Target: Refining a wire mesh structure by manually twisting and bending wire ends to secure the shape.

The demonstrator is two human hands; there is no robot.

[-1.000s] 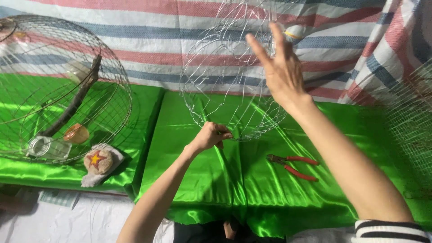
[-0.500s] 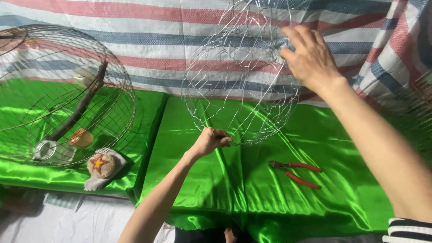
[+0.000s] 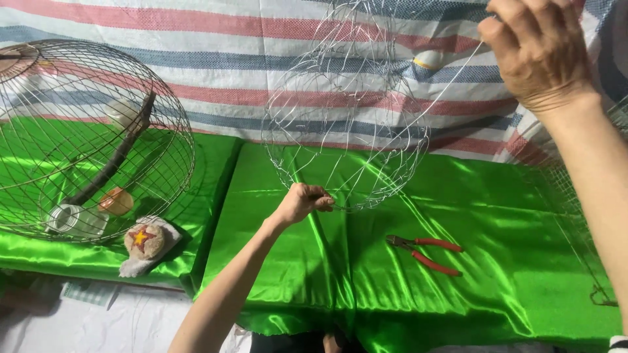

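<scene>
A round frame of thin silver wire (image 3: 347, 111) stands upright over the green satin cloth (image 3: 490, 209). My left hand (image 3: 305, 201) pinches its bottom rim with closed fingers. My right hand (image 3: 536, 52) is raised at the upper right, fingers curled around a thin wire strand that runs up from the frame. Red-handled pliers (image 3: 425, 253) lie on the cloth to the right of my left hand, untouched.
A finished dark wire cage (image 3: 85, 137) stands at the left with a perch, a white cup and an orange cup inside. A round pad with a star (image 3: 144, 240) lies on a white cloth before it. A striped tarp (image 3: 216, 72) hangs behind. More wire mesh shows at the right edge.
My right hand has moved up and to the right, from open fingers on the frame's top to closed on a wire strand. The camera has drawn closer. My left hand stays on the bottom rim.
</scene>
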